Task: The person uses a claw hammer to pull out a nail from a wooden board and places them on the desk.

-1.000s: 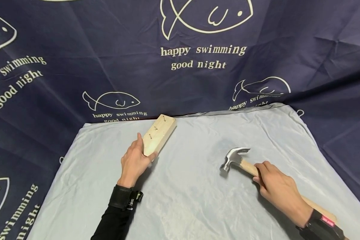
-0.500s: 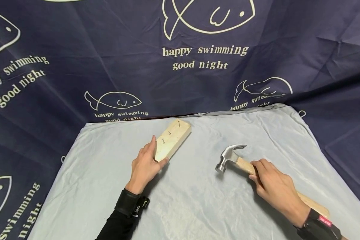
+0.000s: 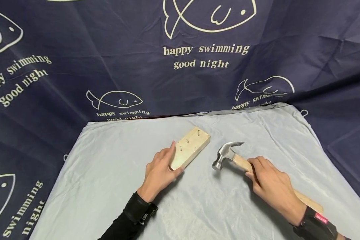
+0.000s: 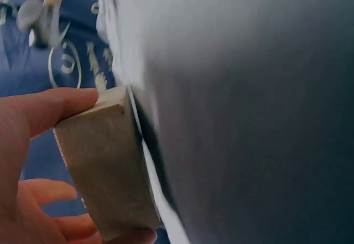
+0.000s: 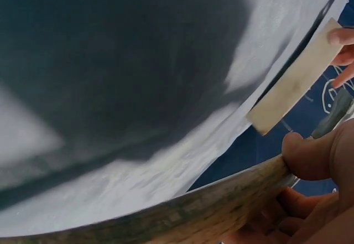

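Note:
A pale wooden block (image 3: pixel 189 150) with three nails (image 3: pixel 187 141) standing in its top face lies slantwise near the middle of the cloth. My left hand (image 3: pixel 160 171) grips its near end, thumb on one side and fingers on the other; the left wrist view shows the block's end face (image 4: pixel 108 166) between them. To the right, my right hand (image 3: pixel 274 188) holds a claw hammer by its wooden handle (image 3: pixel 242 163). The steel hammer head (image 3: pixel 225 155) hangs above the cloth, beside the block and apart from it, claw pointing away.
A light blue-grey cloth (image 3: pixel 114 160) covers the table. Dark blue curtains (image 3: pixel 132 60) printed with fish and lettering stand behind it and at both sides. Each wrist wears a black strap (image 3: pixel 136 206).
My left hand has moved right and nearer with the wooden block, closing the gap to the hammer. My right hand has shifted slightly left with the hammer.

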Demonstrator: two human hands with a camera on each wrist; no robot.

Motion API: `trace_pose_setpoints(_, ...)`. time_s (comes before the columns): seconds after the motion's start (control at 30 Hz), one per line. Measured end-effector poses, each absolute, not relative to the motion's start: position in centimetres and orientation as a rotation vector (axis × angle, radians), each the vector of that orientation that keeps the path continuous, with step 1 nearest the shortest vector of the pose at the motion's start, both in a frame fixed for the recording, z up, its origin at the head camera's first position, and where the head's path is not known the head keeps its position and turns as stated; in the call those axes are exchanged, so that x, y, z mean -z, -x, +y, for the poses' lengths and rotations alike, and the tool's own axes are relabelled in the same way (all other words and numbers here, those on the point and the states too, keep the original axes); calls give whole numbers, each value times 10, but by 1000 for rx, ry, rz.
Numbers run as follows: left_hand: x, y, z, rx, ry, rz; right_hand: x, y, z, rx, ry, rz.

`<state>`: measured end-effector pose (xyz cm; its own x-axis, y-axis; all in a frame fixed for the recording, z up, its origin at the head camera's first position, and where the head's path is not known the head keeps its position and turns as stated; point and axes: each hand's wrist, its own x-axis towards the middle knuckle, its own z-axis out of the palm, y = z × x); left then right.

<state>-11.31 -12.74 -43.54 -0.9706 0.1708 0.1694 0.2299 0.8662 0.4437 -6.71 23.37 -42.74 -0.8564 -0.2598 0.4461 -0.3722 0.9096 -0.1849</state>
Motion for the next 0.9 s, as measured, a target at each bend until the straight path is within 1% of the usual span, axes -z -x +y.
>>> trace_pose_setpoints(0.27,440,102,-106,687,373,-2899,424,67,227,-385,-452,-2647)
trace_pose_setpoints(0.6,439,97,-106,676,395,-2935,417,74,217,-364,-512,-2618)
trace_pose_setpoints(0.73,435,97,-110,677,471,-2974,414,77,213,-345,-547,-2615)
trace_pose_setpoints(0.9,418,94,-115,599,609,-2977,413,79,207,-338,-581,-2633)
